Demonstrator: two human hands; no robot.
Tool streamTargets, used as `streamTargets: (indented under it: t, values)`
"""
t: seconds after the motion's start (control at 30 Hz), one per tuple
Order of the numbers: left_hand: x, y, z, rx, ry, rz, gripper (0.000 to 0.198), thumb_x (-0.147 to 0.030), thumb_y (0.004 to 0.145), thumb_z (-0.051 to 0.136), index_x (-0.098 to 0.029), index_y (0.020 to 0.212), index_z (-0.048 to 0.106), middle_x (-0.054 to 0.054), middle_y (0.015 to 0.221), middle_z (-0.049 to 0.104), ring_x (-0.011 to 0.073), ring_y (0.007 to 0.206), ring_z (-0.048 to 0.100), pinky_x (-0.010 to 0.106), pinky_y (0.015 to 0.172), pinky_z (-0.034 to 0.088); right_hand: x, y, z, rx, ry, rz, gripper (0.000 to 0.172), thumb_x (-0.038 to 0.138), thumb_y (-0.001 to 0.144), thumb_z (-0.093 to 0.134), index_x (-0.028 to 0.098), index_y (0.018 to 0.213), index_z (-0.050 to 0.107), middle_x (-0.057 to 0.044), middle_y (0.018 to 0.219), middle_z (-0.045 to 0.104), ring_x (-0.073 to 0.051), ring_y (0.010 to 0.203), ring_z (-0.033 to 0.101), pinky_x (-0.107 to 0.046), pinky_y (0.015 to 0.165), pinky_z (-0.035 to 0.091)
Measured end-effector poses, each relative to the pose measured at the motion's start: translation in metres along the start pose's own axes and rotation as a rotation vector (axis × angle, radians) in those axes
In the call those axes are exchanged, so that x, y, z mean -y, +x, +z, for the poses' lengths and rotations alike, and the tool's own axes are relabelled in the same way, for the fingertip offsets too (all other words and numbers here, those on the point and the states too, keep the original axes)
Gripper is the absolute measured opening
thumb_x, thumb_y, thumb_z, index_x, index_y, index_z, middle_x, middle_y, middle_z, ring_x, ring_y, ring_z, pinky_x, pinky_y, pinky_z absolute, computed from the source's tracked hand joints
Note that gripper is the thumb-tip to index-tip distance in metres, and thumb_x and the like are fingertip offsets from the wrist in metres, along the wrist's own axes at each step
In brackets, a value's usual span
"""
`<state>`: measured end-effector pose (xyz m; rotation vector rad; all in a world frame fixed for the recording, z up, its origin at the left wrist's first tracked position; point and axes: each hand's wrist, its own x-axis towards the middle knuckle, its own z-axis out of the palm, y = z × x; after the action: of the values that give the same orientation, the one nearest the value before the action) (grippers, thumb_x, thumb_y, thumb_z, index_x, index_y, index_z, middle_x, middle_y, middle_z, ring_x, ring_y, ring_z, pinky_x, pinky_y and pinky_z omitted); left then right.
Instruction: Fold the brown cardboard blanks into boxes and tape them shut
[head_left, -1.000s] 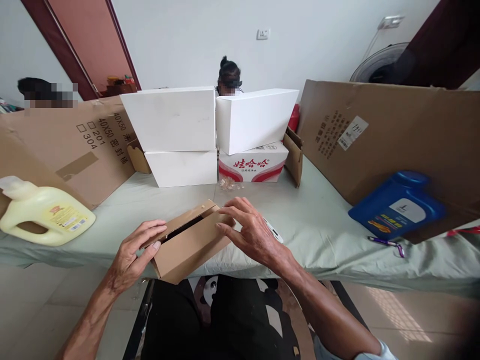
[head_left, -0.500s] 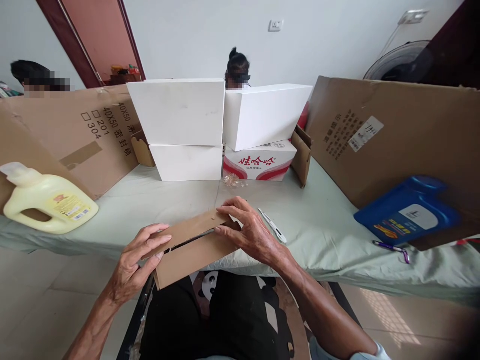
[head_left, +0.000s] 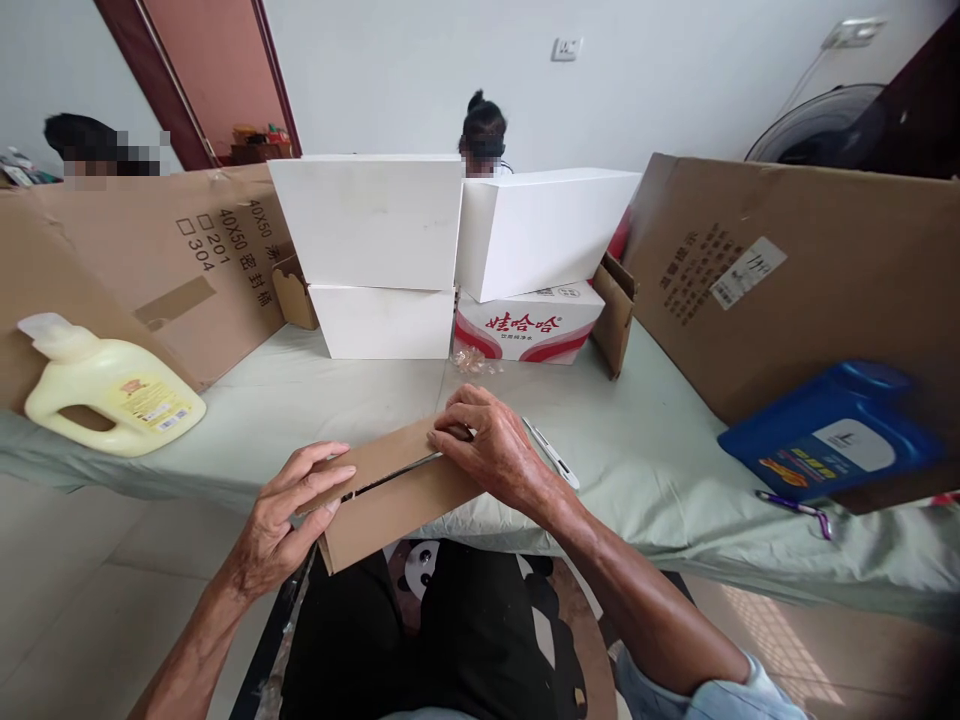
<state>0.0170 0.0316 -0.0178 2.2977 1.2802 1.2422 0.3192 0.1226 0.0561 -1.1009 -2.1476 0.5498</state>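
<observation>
A small brown cardboard box (head_left: pixel 394 495) rests at the near edge of the cloth-covered table (head_left: pixel 660 450), partly over my lap. My left hand (head_left: pixel 281 515) grips its left end, fingers curled over the top flap. My right hand (head_left: pixel 491 450) presses down on the right end of the top flaps with bent fingers. The two flaps nearly meet, leaving a thin dark slit between them. A white pen-like tool (head_left: pixel 551 453) lies on the table just right of my right hand.
A cream detergent jug (head_left: pixel 112 390) lies at the left, a blue jug (head_left: pixel 836 430) at the right by a purple pen (head_left: pixel 795 502). White foam boxes (head_left: pixel 367 225) and a red-printed carton (head_left: pixel 529 320) stand at the back. Big cardboard sheets (head_left: pixel 787 270) wall both sides. Other people sit behind.
The box's top flaps have been pushed down from half open to nearly flat. My right hand has curled down onto them. My left hand has kept its hold on the left end.
</observation>
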Motion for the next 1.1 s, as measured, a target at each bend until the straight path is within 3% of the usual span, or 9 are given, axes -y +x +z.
streamTargets:
  t: [0.17, 0.37, 0.47, 0.63, 0.77, 0.83, 0.9, 0.97, 1.1]
  values:
    - [-0.003, -0.001, 0.004, -0.029, -0.042, -0.067, 0.034, -0.023, 0.109, 0.058, -0.029, 0.137, 0.076, 0.011, 0.154, 0.066, 0.0299, 0.14, 0.067, 0.042, 0.115, 0.059, -0.008, 0.005, 0.004, -0.019, -0.022, -0.055, 0.023, 0.008, 0.096, 0.068, 0.02, 0.076, 0.067, -0.002, 0.09, 0.066, -0.018, 0.09, 0.059, -0.034, 0.083, 0.044]
    - [0.001, 0.005, -0.003, -0.038, -0.048, -0.104, 0.033, -0.028, 0.109, 0.059, -0.027, 0.136, 0.077, 0.01, 0.149, 0.072, 0.0282, 0.137, 0.071, 0.039, 0.114, 0.06, -0.011, -0.008, 0.01, -0.229, -0.009, -0.345, 0.019, 0.02, 0.111, 0.058, 0.021, 0.094, 0.068, -0.007, 0.098, 0.067, -0.02, 0.089, 0.058, -0.036, 0.08, 0.048]
    - [0.003, 0.014, -0.003, -0.117, -0.06, -0.166, 0.03, -0.035, 0.109, 0.059, -0.023, 0.126, 0.081, 0.01, 0.138, 0.078, 0.027, 0.129, 0.075, 0.037, 0.111, 0.062, -0.005, -0.022, 0.01, -0.088, -0.09, -0.514, 0.014, 0.032, 0.112, 0.065, 0.019, 0.113, 0.07, -0.011, 0.11, 0.072, -0.024, 0.097, 0.06, -0.04, 0.084, 0.052]
    - [0.004, 0.031, 0.001, -0.26, -0.066, -0.374, 0.037, -0.047, 0.103, 0.065, -0.019, 0.123, 0.078, 0.009, 0.119, 0.085, 0.0258, 0.108, 0.082, 0.034, 0.095, 0.067, -0.008, -0.031, 0.008, 0.048, -0.26, -0.504, 0.054, 0.052, 0.103, 0.076, 0.014, 0.14, 0.065, -0.016, 0.122, 0.074, -0.032, 0.112, 0.063, -0.051, 0.096, 0.055]
    - [0.007, 0.041, 0.003, -0.295, -0.007, -0.349, 0.037, -0.05, 0.1, 0.065, -0.02, 0.117, 0.078, 0.007, 0.114, 0.086, 0.0257, 0.106, 0.082, 0.033, 0.093, 0.066, -0.013, -0.023, 0.004, 0.097, -0.345, -0.527, 0.07, 0.05, 0.1, 0.081, 0.017, 0.156, 0.055, -0.018, 0.15, 0.066, -0.035, 0.137, 0.057, -0.055, 0.115, 0.048]
    - [0.009, 0.043, 0.002, -0.278, 0.007, -0.319, 0.036, -0.05, 0.1, 0.064, -0.02, 0.113, 0.079, 0.006, 0.107, 0.086, 0.025, 0.1, 0.082, 0.032, 0.09, 0.066, -0.014, -0.018, 0.002, 0.103, -0.391, -0.547, 0.075, 0.047, 0.098, 0.085, 0.018, 0.158, 0.053, -0.018, 0.153, 0.064, -0.036, 0.144, 0.053, -0.055, 0.117, 0.044]
    - [0.011, 0.043, 0.001, -0.268, 0.022, -0.316, 0.035, -0.051, 0.1, 0.065, -0.02, 0.113, 0.078, 0.006, 0.104, 0.086, 0.0244, 0.095, 0.082, 0.032, 0.085, 0.066, -0.012, -0.017, 0.003, 0.077, -0.431, -0.556, 0.069, 0.039, 0.098, 0.086, 0.017, 0.154, 0.054, -0.017, 0.144, 0.068, -0.035, 0.138, 0.056, -0.052, 0.112, 0.045]
    - [0.015, 0.042, 0.003, -0.309, 0.041, -0.328, 0.035, -0.049, 0.1, 0.067, -0.02, 0.118, 0.075, 0.007, 0.108, 0.085, 0.0244, 0.097, 0.082, 0.032, 0.083, 0.066, -0.009, -0.02, 0.006, 0.011, -0.463, -0.561, 0.05, 0.028, 0.101, 0.081, 0.017, 0.145, 0.059, -0.015, 0.131, 0.071, -0.032, 0.122, 0.061, -0.049, 0.105, 0.045]
    - [0.025, 0.043, 0.014, -0.53, 0.03, -0.195, 0.036, -0.034, 0.099, 0.074, -0.02, 0.131, 0.065, 0.008, 0.113, 0.083, 0.0226, 0.102, 0.082, 0.033, 0.086, 0.067, -0.007, -0.035, 0.016, -0.166, -0.488, -0.608, 0.018, 0.012, 0.107, 0.064, 0.02, 0.122, 0.062, -0.008, 0.108, 0.072, -0.023, 0.095, 0.059, -0.041, 0.089, 0.041]
